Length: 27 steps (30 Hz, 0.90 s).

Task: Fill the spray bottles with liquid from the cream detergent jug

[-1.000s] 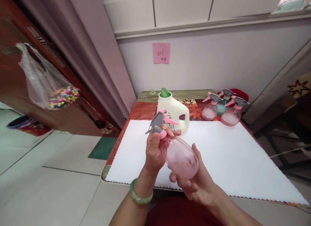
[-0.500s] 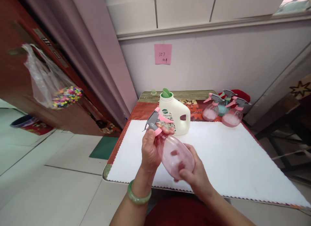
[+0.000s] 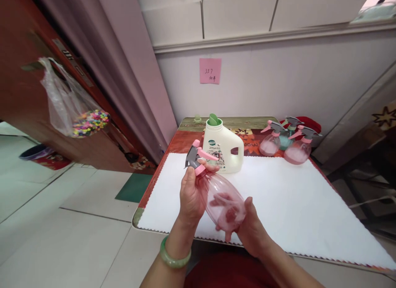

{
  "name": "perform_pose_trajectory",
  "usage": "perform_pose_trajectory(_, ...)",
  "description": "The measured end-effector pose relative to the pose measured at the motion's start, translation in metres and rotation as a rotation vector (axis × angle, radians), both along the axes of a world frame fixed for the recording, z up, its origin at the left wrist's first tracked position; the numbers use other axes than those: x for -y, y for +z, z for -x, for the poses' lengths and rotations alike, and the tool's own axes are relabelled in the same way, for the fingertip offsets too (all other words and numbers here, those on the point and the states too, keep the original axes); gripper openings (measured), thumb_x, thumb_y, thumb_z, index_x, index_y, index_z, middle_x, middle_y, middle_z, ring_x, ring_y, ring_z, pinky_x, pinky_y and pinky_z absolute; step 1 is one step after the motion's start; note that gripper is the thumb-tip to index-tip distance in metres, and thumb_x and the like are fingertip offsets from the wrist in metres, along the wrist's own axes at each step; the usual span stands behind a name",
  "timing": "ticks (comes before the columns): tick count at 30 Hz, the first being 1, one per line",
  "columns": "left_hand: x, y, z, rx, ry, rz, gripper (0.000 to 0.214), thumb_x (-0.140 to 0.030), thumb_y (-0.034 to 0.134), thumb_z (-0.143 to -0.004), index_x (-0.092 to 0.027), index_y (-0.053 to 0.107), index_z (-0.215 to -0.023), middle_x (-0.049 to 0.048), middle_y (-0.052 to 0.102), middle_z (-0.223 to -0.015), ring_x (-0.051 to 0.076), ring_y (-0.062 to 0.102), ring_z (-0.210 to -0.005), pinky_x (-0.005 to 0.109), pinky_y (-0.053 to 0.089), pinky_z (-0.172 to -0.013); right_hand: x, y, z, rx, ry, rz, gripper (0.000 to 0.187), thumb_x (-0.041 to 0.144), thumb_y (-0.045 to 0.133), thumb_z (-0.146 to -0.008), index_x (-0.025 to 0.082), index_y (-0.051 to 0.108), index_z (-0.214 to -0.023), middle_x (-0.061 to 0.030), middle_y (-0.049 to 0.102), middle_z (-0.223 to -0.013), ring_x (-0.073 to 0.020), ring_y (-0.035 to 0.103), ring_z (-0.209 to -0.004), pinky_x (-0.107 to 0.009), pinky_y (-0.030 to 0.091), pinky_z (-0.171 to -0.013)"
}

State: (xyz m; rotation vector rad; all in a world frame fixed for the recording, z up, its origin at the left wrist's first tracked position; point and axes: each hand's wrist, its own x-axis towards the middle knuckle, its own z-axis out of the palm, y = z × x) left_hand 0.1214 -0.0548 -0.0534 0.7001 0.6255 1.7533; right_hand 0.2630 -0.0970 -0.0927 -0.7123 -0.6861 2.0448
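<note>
A clear pink spray bottle (image 3: 227, 189) with a grey and pink trigger head is held tilted in both hands above the near part of the table. My left hand (image 3: 192, 193) is closed around its neck, just under the pink collar. At the rounded base, my right hand (image 3: 252, 228) cups the bottle from below, and some of its fingers show through the plastic. Just behind stands a cream jug (image 3: 227, 152) with a handle, its mouth holding a green cup-like piece (image 3: 213, 120).
Three spray bottles, two pink (image 3: 297, 151) and one green (image 3: 284, 140), stand at the table's back right near a red object. White paper (image 3: 297, 205) covers much of the table. A bag of colourful pieces (image 3: 91, 123) hangs on the door at left.
My right hand has shifted its grip, from holding the bottle's side to cupping its base. My left hand stays on the neck. The view has moved slightly.
</note>
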Motion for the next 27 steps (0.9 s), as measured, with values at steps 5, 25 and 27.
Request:
perform_pose_trajectory(5,0.003,0.002,0.004,-0.015,0.013,-0.018,0.026,-0.042,0.06,-0.094,-0.019,0.071,-0.097,0.0024,0.067,-0.082,0.016,0.067,-0.083,0.044,0.045,-0.108,-0.002,-0.005,-0.003,0.201,-0.107,-0.227,0.081,0.056,0.09,-0.057,0.023,0.062,-0.125,-0.0098,0.07,-0.115,-0.0203,0.069,-0.082,-0.029,0.059,-0.064)
perform_pose_trajectory(25,0.016,-0.023,0.064,-0.609,0.139,0.476,0.086,-0.048,0.078,-0.072,-0.03,0.032,-0.142,0.0125,0.059,-0.129,0.028,0.066,-0.11,0.044,0.056,-0.088,-0.038,-0.012,0.001,0.749,-0.083,-0.631,0.077,0.057,0.065,-0.087,0.027,0.038,-0.152,-0.0159,0.046,-0.152,-0.0263,0.067,-0.103,-0.038,0.057,-0.078)
perform_pose_trajectory(27,-0.018,-0.027,0.097,-1.022,0.3,0.603,0.093,-0.053,0.076,-0.069,-0.024,0.025,-0.141,0.0156,0.057,-0.13,0.028,0.067,-0.107,0.043,0.057,-0.084,-0.044,-0.014,-0.011,0.831,-0.105,-0.571,0.068,0.054,0.063,-0.09,0.025,0.044,-0.148,-0.0167,0.055,-0.143,-0.0248,0.069,-0.096,-0.036,0.057,-0.071)
